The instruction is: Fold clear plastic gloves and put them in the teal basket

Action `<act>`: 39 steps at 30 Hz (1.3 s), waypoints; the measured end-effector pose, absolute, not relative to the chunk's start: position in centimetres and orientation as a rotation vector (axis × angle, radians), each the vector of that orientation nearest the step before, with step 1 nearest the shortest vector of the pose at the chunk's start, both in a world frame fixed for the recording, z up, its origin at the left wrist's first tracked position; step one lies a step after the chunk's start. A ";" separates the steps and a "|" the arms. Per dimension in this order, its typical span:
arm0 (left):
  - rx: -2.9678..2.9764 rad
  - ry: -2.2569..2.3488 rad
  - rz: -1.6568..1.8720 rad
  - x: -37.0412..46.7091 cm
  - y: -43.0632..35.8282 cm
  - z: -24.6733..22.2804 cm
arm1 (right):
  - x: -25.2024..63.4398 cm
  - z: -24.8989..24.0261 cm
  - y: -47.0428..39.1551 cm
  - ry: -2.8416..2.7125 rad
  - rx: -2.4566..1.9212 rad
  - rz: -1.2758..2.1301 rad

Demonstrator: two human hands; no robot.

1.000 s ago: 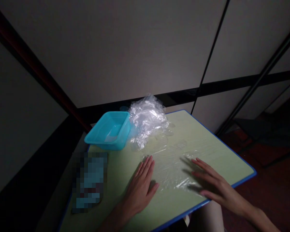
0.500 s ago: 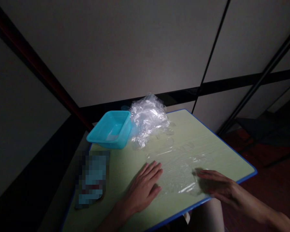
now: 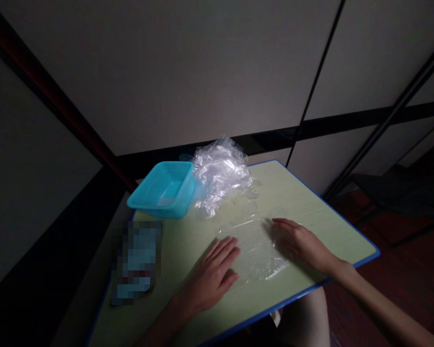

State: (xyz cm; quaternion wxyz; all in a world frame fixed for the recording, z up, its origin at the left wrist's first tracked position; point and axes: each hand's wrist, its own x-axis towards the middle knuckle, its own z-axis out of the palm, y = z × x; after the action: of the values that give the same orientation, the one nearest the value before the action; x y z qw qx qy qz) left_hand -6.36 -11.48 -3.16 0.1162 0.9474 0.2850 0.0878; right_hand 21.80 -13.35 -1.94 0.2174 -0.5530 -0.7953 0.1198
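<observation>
A clear plastic sheet or bag (image 3: 255,255) lies flat on the pale green table (image 3: 181,241). My left hand (image 3: 215,274) rests flat at its left edge, palm down with fingers apart. Over its right part is my right hand (image 3: 298,241), slightly blurred, its fingers stretched out to the left and touching or just above the plastic. Behind the sheet, a crumpled heap of shiny clear plastic (image 3: 222,168) sits near the back edge.
A turquoise basin (image 3: 166,188) stands at the table's back left, beside the heap. A blurred-out bluish packet (image 3: 137,262) lies on the left edge. Cabinet panels (image 3: 210,72) rise behind the table. One knee shows below the front edge.
My right hand has moved left and away from me over the plastic, whose right part now reaches less far right. My left hand has stayed nearly in place.
</observation>
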 end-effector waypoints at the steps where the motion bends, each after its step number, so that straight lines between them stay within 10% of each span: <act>1: 2.788 0.820 0.246 -6.2 -11.6 -2.9 | 22.0 -1.9 -13.7 -2.174 -1.554 0.307; 27: 2.832 0.025 0.026 0.0 -10.9 -1.8 | 25.3 -4.2 -15.7 -2.641 -1.350 0.290; 39: 2.863 0.051 0.060 -0.1 -11.2 -1.7 | 21.2 -3.0 -0.4 -2.104 -1.819 0.516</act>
State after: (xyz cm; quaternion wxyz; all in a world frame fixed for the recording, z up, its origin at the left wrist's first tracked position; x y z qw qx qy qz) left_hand -0.05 -11.17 -1.69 0.1385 0.9900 0.0177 0.0209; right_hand 21.23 -0.38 -2.98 0.1557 -0.6351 -0.7347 0.1803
